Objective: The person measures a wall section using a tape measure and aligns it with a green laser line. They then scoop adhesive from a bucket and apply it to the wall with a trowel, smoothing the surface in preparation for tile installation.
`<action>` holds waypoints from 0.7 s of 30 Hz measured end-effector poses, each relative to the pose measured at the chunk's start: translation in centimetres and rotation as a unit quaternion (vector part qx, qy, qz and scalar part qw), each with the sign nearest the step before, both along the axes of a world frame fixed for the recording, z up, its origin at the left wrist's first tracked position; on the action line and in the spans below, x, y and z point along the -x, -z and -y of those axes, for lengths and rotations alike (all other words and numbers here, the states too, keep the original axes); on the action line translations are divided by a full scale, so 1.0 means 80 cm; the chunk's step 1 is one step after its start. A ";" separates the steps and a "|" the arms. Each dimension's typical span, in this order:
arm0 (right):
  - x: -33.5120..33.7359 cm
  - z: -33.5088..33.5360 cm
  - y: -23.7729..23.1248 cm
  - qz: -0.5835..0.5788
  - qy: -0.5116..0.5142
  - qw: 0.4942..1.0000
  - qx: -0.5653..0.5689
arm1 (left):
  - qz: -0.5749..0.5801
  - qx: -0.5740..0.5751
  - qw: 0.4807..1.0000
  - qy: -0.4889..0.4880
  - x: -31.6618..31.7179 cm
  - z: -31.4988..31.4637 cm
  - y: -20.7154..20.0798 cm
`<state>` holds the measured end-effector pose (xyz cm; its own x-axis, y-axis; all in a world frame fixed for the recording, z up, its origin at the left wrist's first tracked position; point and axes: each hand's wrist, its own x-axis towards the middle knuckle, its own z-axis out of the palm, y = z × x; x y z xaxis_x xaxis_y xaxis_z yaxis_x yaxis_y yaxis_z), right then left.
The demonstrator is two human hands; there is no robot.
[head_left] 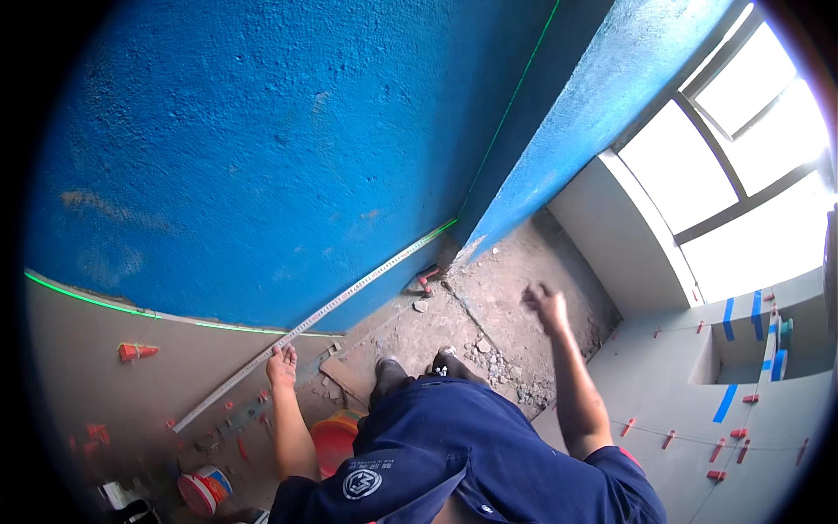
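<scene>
My left hand (281, 367) is closed on a long white measuring tape (336, 301) with graduation marks. The tape runs slantwise along the foot of the blue wall (253, 157). Its far end reaches the wall's inner corner; the near end sticks out past my hand in front of the grey tiled wall (78, 336). My right hand (546, 306) hangs over the rubble-strewn floor (515, 262), apart from the tape. Motion smears its fingers, and nothing shows in it.
A green laser line (515, 96) crosses the walls. A red bucket (336, 441) stands by my left leg, and a labelled bucket (203, 491) farther left. A red pipe fitting (428, 279) rises near the corner. Red wedges (716, 476) dot the grey tiles below the window (698, 166).
</scene>
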<state>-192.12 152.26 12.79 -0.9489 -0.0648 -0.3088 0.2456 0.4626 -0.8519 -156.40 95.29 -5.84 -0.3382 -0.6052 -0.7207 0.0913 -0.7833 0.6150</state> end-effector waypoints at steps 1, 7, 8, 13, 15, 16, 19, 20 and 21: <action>0.033 0.006 -0.039 -0.095 -0.020 0.995 0.017 | 0.006 0.001 1.000 0.000 0.002 0.001 -0.003; 0.210 0.017 -0.256 -0.481 -0.045 0.868 -0.112 | -0.078 0.018 0.996 0.024 0.025 -0.007 -0.008; 0.226 0.044 -0.277 -0.532 -0.048 0.838 -0.113 | -0.109 0.020 0.993 0.031 0.009 0.000 -0.013; 0.240 0.189 -0.367 -0.618 0.070 0.779 -0.073 | 0.025 -0.004 0.999 -0.043 0.010 -0.001 -0.015; 0.251 0.223 -0.364 -0.628 0.105 0.770 -0.036 | 0.014 0.004 0.999 -0.030 0.018 -0.010 -0.009; 0.267 0.228 -0.356 -0.661 0.124 0.739 -0.046 | 0.014 0.008 1.000 -0.024 0.018 -0.011 -0.008; 0.288 0.230 -0.342 -0.682 0.169 0.709 -0.064 | 0.013 0.002 1.000 -0.022 0.020 -0.013 -0.008; 0.287 0.230 -0.343 -0.702 0.166 0.688 -0.078 | 0.011 -0.009 1.000 -0.027 0.018 -0.012 -0.005; 0.286 0.233 -0.340 -0.693 0.167 0.698 -0.067 | 0.008 -0.019 0.999 -0.031 0.016 -0.010 -0.003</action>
